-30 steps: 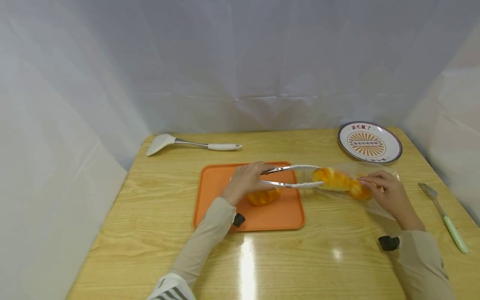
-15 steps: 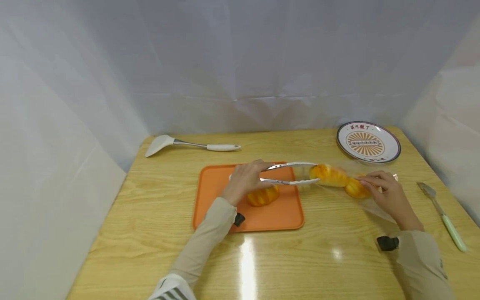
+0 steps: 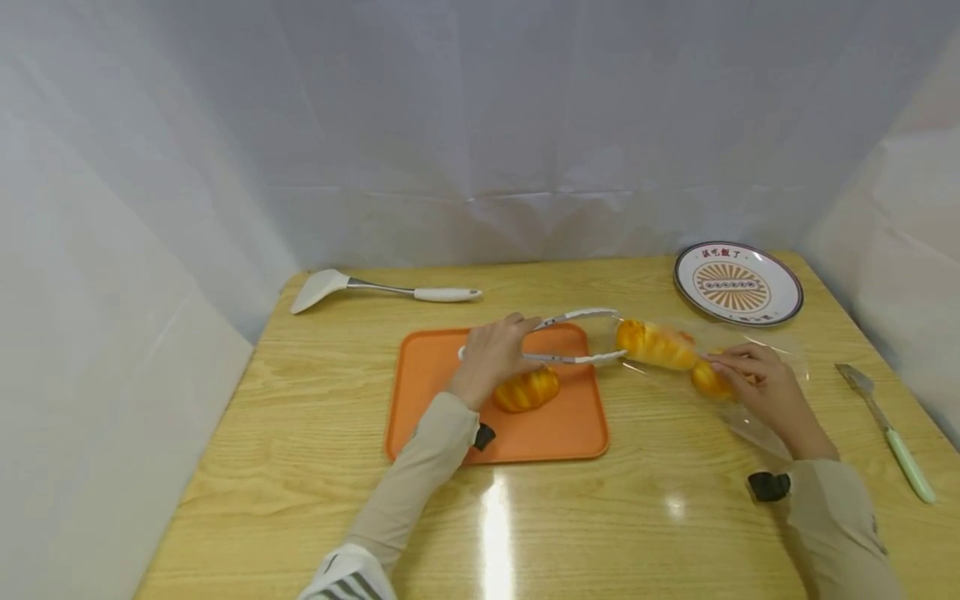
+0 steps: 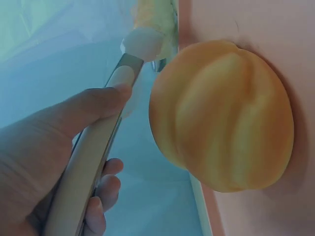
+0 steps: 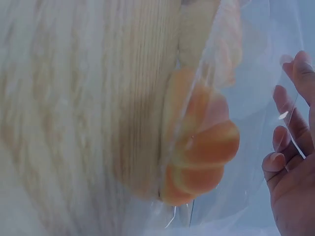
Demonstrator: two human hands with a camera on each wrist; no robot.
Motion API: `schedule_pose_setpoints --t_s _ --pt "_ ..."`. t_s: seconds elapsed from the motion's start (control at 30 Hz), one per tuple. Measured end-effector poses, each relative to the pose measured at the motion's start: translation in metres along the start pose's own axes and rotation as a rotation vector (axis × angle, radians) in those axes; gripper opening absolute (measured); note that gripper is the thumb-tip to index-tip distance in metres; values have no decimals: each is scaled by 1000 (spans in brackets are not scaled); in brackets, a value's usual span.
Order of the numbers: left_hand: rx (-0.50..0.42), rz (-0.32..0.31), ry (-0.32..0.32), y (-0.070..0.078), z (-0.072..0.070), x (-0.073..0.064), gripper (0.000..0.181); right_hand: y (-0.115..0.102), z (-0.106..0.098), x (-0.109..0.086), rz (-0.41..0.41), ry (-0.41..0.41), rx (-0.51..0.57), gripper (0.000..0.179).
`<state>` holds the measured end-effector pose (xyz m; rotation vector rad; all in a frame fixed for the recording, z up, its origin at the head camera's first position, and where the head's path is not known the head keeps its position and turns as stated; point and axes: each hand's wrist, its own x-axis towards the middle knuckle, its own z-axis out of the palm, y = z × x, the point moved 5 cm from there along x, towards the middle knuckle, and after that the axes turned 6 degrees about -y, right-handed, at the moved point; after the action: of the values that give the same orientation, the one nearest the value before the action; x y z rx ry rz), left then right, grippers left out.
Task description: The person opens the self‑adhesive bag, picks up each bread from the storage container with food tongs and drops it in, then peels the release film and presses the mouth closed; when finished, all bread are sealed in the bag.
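Observation:
My left hand (image 3: 491,354) grips metal tongs (image 3: 585,359) with pale tips, over the orange tray (image 3: 431,400). The tong arms are spread, and their tips stand beside the left end of a long bread roll (image 3: 658,345). That roll lies at a clear plastic bag (image 3: 753,431). Farther right, a rounder bread (image 5: 197,147) shows through the film, partly covered by my right hand (image 3: 765,385) in the head view. Thumb and fingertips of the right hand pinch the bag's film. Another bread (image 4: 221,118) rests on the tray, just below my left hand.
A white-headed spatula (image 3: 375,289) lies along the back left of the wooden table (image 3: 315,492). At the back right is a patterned plate (image 3: 772,287). A cake server with a green handle (image 3: 909,465) lies near the right edge.
The tong tips have drawn back left and parted a little wider, off the roll's end. The roll and my right hand with the bag have shifted slightly left.

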<state>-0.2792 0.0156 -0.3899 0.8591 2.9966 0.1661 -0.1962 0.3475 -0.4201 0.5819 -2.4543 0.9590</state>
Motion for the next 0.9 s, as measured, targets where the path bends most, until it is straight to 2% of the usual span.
schedule_pose_setpoints --t_s 0.17,0.37,0.67,0.77,0.9 --pt "-46 -35 -65 -2 1 -4 74 1 1 0 10 3 -44 16" --pt "-125 -35 -142 0 2 -12 75 1 2 1 23 12 -69 18" --pt "-157 22 -144 14 7 -24 77 3 -3 -6 23 41 -33 19" --pt "-215 -7 -154 11 6 -31 77 4 -4 -8 35 46 -10 17" --pt "-370 -98 -160 -8 2 -48 77 4 -5 -9 40 47 -1 16"
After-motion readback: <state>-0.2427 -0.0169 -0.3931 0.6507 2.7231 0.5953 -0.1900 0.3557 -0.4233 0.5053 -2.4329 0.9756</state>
